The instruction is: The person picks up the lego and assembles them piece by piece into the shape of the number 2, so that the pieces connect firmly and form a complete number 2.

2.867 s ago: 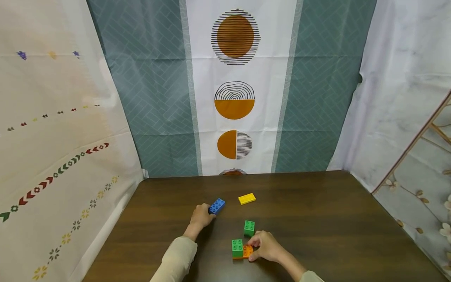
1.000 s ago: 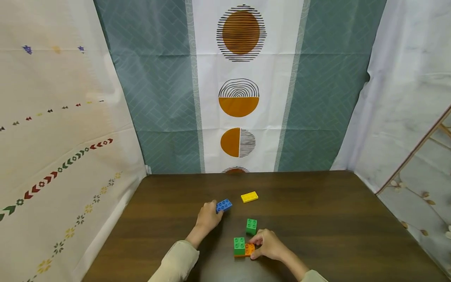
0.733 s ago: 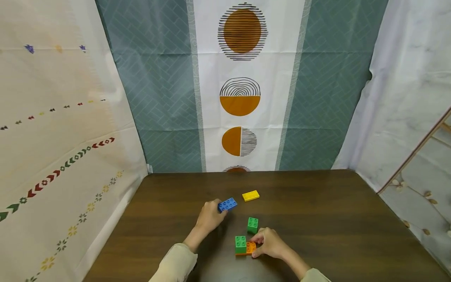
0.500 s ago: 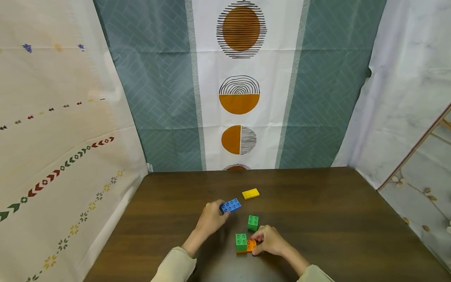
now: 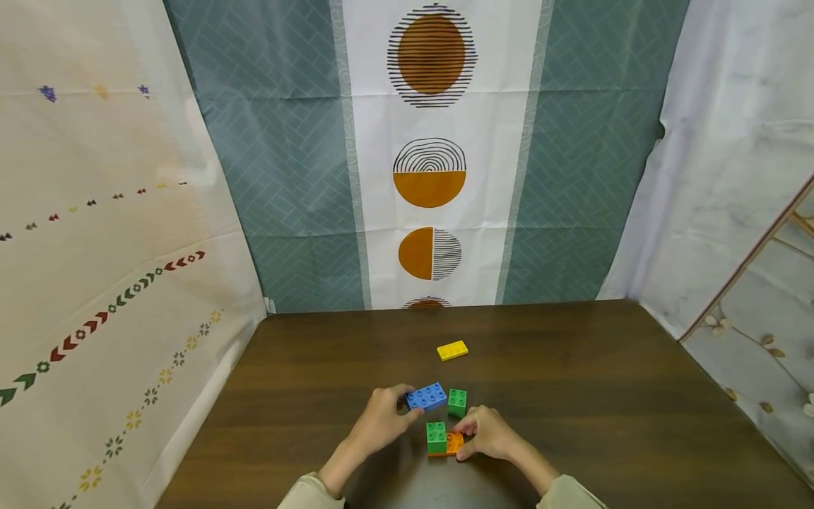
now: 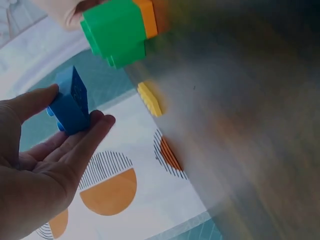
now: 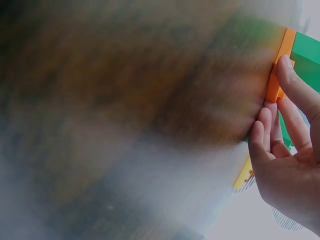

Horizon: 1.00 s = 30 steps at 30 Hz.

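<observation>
My left hand (image 5: 386, 418) pinches a blue brick (image 5: 427, 396) between thumb and fingers and holds it just above the dark table, beside a loose green brick (image 5: 456, 401). The left wrist view shows the same blue brick (image 6: 70, 102) in my left hand (image 6: 67, 131). My right hand (image 5: 486, 433) grips the edge of a flat orange brick (image 5: 451, 444) that has a green brick (image 5: 436, 436) stuck on its left half. In the right wrist view my right hand (image 7: 286, 125) holds the orange brick (image 7: 279, 67) by its side.
A flat yellow brick (image 5: 452, 350) lies alone farther back on the brown table (image 5: 604, 396). Patterned cloth walls close in the table at the back, left and right.
My left hand has carried the blue brick from the back left toward the near right, close to the green bricks. My right hand has stayed on the orange brick.
</observation>
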Tool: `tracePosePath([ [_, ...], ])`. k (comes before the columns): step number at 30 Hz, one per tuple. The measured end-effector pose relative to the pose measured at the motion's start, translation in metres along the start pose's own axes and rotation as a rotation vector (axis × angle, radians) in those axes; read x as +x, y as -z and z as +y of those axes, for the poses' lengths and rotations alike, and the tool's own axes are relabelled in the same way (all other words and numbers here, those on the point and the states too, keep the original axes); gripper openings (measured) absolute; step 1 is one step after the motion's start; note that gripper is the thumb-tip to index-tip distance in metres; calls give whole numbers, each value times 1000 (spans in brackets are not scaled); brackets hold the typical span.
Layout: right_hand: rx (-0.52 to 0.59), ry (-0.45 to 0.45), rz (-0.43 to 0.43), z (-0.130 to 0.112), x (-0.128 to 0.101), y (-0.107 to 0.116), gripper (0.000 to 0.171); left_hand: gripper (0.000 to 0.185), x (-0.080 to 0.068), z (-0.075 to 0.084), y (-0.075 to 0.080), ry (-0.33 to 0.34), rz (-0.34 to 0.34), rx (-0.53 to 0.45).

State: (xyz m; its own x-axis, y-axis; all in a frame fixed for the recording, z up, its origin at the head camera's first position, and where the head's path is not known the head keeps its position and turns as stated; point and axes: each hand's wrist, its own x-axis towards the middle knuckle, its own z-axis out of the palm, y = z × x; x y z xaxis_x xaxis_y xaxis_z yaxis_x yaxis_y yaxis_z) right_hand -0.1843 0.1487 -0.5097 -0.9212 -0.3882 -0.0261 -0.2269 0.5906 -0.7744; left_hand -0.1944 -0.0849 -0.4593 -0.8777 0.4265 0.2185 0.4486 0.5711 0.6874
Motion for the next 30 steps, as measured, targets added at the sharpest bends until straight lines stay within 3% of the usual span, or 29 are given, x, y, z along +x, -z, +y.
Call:
tracePosePath([
  [5,-5,6,3,-1,-1,1,34,30,-7,0,-5,-38,-48,-54],
  [14,13,-11,9,0,-2,2,33,30,-8,-1,-10,-21,-130,-147],
  [24,-25,19,48,-1,-4,-1,33,30,-14,-2,-13,-23,-172,-163],
  [30,-24,31,48,-1,-4,-1,33,30,-15,-3,-16,-32,-164,-180],
])
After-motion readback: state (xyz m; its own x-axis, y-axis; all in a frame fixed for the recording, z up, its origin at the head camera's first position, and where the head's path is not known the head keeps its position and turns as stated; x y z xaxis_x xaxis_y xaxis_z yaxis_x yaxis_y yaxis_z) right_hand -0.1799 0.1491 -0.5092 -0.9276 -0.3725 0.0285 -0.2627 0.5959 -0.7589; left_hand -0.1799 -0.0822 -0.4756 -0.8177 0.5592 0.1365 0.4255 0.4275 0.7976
